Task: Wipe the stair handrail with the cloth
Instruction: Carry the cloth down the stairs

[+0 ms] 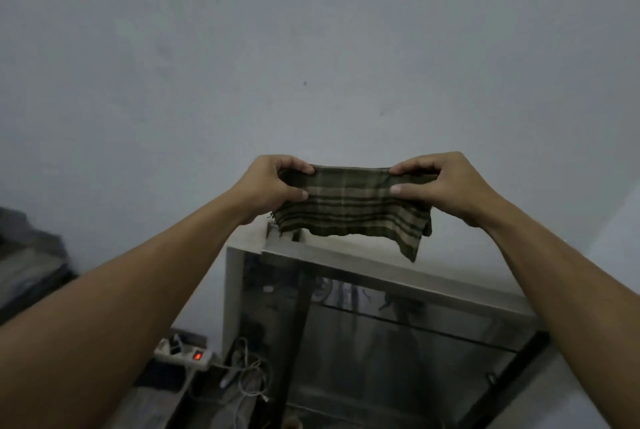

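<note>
two hands hold a plaid cloth before a grey wall.

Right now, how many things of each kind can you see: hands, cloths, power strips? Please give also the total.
Bare hands: 2, left hand and right hand
Green-and-beige checked cloth: 1
White power strip with a red lit switch: 1
Total: 4
</note>
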The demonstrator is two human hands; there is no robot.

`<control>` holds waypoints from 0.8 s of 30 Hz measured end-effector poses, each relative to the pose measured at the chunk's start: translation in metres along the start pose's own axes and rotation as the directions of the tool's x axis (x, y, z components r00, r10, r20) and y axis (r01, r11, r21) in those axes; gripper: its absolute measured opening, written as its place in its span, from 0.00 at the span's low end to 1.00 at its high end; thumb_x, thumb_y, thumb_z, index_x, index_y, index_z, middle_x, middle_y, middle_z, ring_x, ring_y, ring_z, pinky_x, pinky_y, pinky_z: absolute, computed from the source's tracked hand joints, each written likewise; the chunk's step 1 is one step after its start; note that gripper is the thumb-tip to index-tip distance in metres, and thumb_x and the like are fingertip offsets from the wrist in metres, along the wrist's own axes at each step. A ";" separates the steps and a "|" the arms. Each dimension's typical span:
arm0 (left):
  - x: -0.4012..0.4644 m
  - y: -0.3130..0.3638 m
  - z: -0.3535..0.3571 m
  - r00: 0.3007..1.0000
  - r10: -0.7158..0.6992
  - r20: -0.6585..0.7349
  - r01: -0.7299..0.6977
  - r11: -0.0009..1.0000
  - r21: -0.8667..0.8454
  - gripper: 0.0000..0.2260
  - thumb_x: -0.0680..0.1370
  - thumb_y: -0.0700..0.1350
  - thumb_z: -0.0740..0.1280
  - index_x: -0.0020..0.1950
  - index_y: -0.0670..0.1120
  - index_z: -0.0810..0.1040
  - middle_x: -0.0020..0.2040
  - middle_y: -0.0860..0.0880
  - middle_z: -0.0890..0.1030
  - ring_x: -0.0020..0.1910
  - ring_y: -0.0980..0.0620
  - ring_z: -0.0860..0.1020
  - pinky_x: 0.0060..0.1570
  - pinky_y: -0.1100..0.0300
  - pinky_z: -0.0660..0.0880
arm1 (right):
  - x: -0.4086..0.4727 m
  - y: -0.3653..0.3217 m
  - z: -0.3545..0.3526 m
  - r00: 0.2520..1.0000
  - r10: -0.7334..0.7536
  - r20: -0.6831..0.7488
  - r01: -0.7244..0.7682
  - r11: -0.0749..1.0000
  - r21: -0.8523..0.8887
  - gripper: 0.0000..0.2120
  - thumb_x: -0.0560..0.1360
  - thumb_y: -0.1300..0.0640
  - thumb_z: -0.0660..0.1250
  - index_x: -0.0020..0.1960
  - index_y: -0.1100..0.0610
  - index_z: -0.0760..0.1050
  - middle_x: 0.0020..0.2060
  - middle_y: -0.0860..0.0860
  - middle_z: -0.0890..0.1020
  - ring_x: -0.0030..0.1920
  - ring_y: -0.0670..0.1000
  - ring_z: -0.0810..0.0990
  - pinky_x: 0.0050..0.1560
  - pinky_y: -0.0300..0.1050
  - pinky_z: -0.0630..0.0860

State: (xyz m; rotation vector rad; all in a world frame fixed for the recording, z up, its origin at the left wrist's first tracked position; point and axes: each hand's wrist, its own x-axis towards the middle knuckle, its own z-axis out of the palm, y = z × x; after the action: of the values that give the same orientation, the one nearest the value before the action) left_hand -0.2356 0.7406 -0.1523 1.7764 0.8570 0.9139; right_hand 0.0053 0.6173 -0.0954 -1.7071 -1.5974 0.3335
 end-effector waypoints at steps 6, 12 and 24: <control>-0.058 -0.022 -0.062 0.927 -0.088 -0.364 0.148 0.979 0.140 0.15 0.72 0.32 0.71 0.56 0.46 0.80 0.52 0.48 0.80 0.43 0.60 0.77 0.30 0.73 0.76 | 0.060 -0.015 0.092 0.935 -0.250 0.250 0.254 0.967 0.020 0.19 0.66 0.58 0.77 0.56 0.55 0.81 0.53 0.50 0.83 0.54 0.50 0.80 0.58 0.49 0.78; -0.139 -0.037 -0.120 0.800 -0.117 -0.589 0.335 0.901 0.277 0.18 0.70 0.33 0.72 0.59 0.45 0.80 0.56 0.46 0.80 0.53 0.52 0.78 0.53 0.63 0.75 | 0.082 -0.065 0.191 0.792 -0.487 0.367 0.483 0.869 0.110 0.19 0.69 0.57 0.75 0.59 0.53 0.79 0.52 0.51 0.81 0.53 0.50 0.78 0.58 0.45 0.75; -0.290 -0.053 -0.248 0.496 -0.098 -0.863 0.658 0.691 0.300 0.22 0.74 0.36 0.70 0.67 0.46 0.74 0.55 0.50 0.74 0.56 0.52 0.72 0.62 0.55 0.71 | 0.071 -0.228 0.384 0.478 -0.775 0.413 0.711 0.618 0.335 0.19 0.70 0.59 0.73 0.61 0.56 0.78 0.50 0.50 0.70 0.49 0.48 0.71 0.46 0.30 0.68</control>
State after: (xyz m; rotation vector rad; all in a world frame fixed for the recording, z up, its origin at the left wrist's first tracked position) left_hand -0.5969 0.6132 -0.1924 1.4437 2.3181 1.2018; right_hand -0.3997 0.7995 -0.1803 -0.6656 -2.5049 0.4483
